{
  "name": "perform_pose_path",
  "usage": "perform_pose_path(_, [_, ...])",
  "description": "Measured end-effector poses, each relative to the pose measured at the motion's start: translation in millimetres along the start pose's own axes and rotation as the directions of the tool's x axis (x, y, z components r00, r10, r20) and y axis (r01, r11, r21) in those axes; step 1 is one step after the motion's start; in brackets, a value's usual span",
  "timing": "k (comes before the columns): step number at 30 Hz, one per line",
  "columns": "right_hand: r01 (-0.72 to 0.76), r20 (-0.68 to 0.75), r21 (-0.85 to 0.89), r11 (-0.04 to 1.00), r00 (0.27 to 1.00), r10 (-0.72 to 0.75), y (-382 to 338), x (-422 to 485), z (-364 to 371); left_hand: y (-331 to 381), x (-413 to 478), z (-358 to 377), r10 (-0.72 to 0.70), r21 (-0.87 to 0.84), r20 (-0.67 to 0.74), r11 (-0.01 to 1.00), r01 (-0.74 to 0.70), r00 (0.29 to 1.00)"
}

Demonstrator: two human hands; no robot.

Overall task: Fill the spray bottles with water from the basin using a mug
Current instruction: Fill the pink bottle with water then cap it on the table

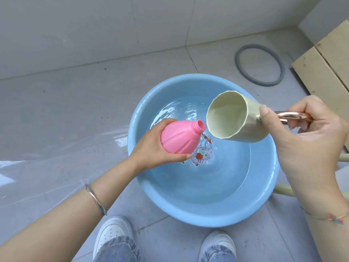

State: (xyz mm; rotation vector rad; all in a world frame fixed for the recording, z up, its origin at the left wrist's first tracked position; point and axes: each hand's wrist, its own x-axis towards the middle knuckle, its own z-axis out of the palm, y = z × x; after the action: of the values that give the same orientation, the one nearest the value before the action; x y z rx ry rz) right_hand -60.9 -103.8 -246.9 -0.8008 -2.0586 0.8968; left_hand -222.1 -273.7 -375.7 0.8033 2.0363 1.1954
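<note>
A pink spray bottle (179, 138) without its cap tilts over the blue basin (188, 214), its open neck pointing up and right. My left hand (151, 154) grips the bottle's body from below. My right hand (306, 140) holds a cream mug (238, 118) by its shiny copper handle (290, 116). The mug lies nearly on its side, its mouth facing the bottle's neck and almost touching it. The mug's inside looks almost empty. Rippling water fills the basin, with a cartoon sticker on its bottom.
The basin sits on a grey tiled floor. A grey rubber ring (259, 65) lies behind it to the right. Pale wooden boards (324, 59) stand at the right edge. My two white shoes (111, 231) are just in front of the basin. The floor at left is wet.
</note>
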Motion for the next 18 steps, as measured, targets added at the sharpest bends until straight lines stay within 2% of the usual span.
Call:
perform_pose_path(9, [0.195, 0.031, -0.131, 0.972, 0.981, -0.193, -7, 1, 4, 0, 0, 0, 0.0, 0.01, 0.0, 1.0, 0.0, 1.0])
perform_pose_path(18, [0.286, 0.045, -0.198, 0.938, 0.958, -0.283, -12, 2, 4, 0, 0, 0, 0.004, 0.012, -0.001, 1.0, -0.004, 1.0])
